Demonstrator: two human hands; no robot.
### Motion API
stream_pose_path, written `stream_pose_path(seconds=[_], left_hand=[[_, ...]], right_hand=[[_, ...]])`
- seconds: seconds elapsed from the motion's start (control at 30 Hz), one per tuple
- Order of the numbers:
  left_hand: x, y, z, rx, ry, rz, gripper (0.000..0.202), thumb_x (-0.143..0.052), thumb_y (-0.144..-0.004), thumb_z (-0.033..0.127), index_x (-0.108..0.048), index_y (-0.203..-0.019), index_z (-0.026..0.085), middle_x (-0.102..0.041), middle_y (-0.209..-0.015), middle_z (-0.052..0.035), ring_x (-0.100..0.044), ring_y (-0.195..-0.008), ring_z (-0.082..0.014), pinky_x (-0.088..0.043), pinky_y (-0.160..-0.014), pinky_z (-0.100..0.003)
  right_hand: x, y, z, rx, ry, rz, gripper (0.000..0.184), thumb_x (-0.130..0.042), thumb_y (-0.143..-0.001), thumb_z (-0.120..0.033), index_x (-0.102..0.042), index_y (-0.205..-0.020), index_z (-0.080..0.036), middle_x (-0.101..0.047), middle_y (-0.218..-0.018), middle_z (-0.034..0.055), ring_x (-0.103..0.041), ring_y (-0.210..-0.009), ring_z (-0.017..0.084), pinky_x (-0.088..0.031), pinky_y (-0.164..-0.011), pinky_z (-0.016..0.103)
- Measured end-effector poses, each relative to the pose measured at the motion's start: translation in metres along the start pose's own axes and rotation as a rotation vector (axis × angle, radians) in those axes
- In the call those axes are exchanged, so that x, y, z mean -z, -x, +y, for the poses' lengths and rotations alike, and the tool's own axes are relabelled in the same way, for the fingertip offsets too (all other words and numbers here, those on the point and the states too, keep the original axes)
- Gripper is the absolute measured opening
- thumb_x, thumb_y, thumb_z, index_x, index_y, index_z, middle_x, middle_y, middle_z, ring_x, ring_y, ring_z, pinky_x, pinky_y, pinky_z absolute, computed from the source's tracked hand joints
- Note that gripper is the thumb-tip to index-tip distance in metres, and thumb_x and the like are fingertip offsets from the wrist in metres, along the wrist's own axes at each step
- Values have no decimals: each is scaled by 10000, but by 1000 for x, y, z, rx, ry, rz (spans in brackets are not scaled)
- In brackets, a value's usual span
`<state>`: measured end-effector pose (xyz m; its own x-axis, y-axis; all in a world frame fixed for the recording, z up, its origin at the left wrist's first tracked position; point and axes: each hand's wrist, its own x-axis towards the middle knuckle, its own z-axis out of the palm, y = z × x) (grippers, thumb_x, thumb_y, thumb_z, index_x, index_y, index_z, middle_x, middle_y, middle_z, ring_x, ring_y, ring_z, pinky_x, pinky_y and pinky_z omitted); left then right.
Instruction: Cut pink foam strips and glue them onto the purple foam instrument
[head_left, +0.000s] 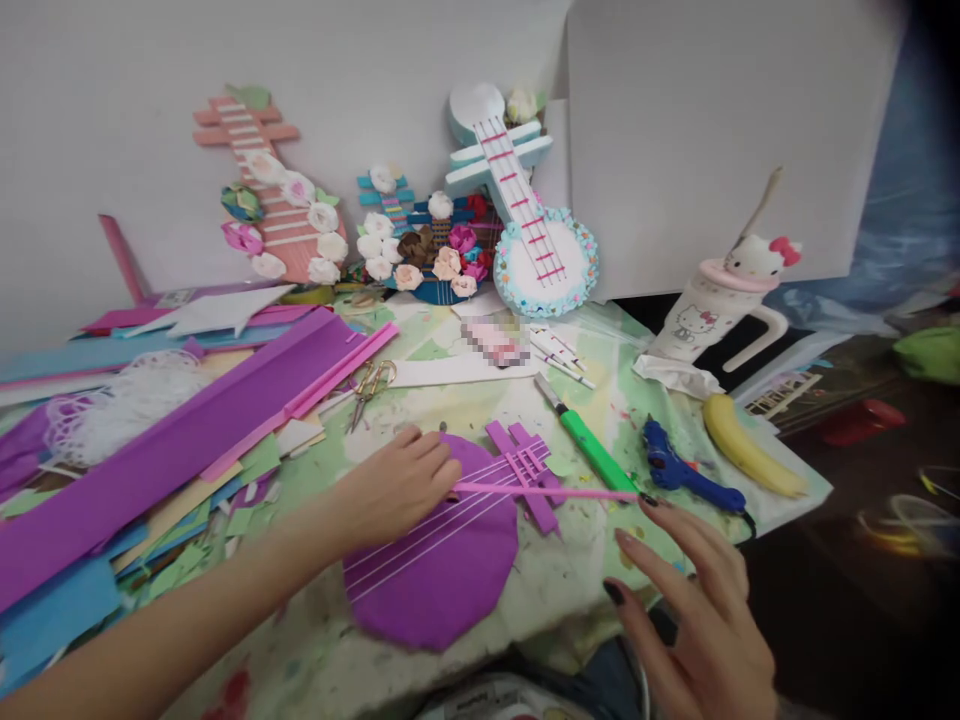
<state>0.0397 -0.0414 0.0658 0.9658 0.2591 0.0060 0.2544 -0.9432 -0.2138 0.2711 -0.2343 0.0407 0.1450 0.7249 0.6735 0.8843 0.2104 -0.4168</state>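
A round purple paper-craft instrument [450, 590] with white strings and a short purple neck lies on the table in front of me. My left hand [409, 480] rests over its upper left part, fingers closed on one end of a thin pink strip [547, 491]. The strip stretches rightward above the strings and neck. Its far end meets the forefinger tip of my right hand [697, 600], whose fingers are spread apart. Whether that fingertip presses on the strip or only touches it, I cannot tell. A green craft knife [600, 450] lies just beyond the strip.
A blue glue gun [690, 470] and a banana [750, 445] lie at the right, near a white lidded cup [705, 310]. Gold scissors [369, 390] sit beside purple paper [187, 430] and scraps. Decorated paper instruments [544, 265] lean against the wall.
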Motion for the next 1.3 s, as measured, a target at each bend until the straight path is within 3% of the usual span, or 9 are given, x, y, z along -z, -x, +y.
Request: stream_pose_path(seconds=[0.1,0.17,0.33,0.43,0.57,0.8,1.1,1.2,1.3], left_hand=[[-6,-17,8,-131,-54,22,130,-419,-909,181,-519,-827,171,-587,-828,-71,-498,-788,-225,-339,-740,-376],[-11,-28,10,-167,-37,38,121,-425,-913,197,-521,-844,169,-588,-839,-70,-500,-793,-223,-335,-738,-371],[-17,-45,5,-174,114,29,122,-442,-919,252,-526,-882,173,-595,-900,-72,-510,-839,-211,-341,-751,-349],[-21,-49,-7,-21,294,-11,265,-531,-860,422,-522,-941,170,-584,-1017,-95,-510,-933,-231,-359,-806,-353],[-34,-41,-31,422,541,-37,443,-597,-781,468,-478,-1067,151,-565,-1089,-125,-527,-963,-251,-398,-794,-344],[-47,-20,-50,500,910,-119,280,-567,-764,367,-516,-997,220,-627,-964,-16,-572,-889,-195,-427,-787,-292],[-43,-26,-76,409,841,-69,184,-569,-765,286,-592,-932,211,-644,-954,-8,-578,-882,-171,-433,-813,-271],[-41,-29,-67,467,637,54,188,-586,-778,283,-608,-939,188,-638,-988,-56,-557,-958,-212,-418,-886,-340],[-32,-31,-39,499,523,222,137,-534,-833,235,-623,-923,184,-622,-979,-71,-537,-972,-218,-422,-888,-365]], right_hand=[[-8,-5,-1,109,169,-209,370,-598,-836,-225,-574,-1201,-277,-594,-1206,86,-470,-1175,304,-276,-990,511],[-19,0,2,85,155,-335,336,-554,-875,-221,-564,-1210,-243,-651,-1098,73,-562,-1026,240,-339,-941,454],[-39,18,12,-26,22,-354,264,-475,-909,-177,-616,-1131,-180,-677,-921,83,-604,-831,188,-472,-741,332],[-43,22,13,-138,-57,-349,267,-434,-916,-178,-650,-1072,-167,-683,-855,80,-626,-758,172,-501,-669,292],[-45,24,14,-303,-96,-333,248,-457,-892,-213,-684,-981,-171,-710,-856,79,-664,-755,181,-525,-674,289],[-44,24,9,-438,-157,-353,284,-466,-856,-257,-711,-969,-166,-732,-814,91,-678,-675,196,-543,-622,291],[-48,23,5,-492,-245,-478,372,-395,-889,-276,-672,-1080,-118,-698,-685,84,-662,-607,190,-543,-612,299],[-53,27,6,-507,-268,-470,372,-403,-886,-284,-665,-1092,-119,-694,-682,86,-665,-623,199,-541,-608,302],[-57,30,9,-515,-281,-454,357,-416,-881,-286,-671,-1083,-138,-687,-649,79,-668,-641,208,-538,-605,302]])
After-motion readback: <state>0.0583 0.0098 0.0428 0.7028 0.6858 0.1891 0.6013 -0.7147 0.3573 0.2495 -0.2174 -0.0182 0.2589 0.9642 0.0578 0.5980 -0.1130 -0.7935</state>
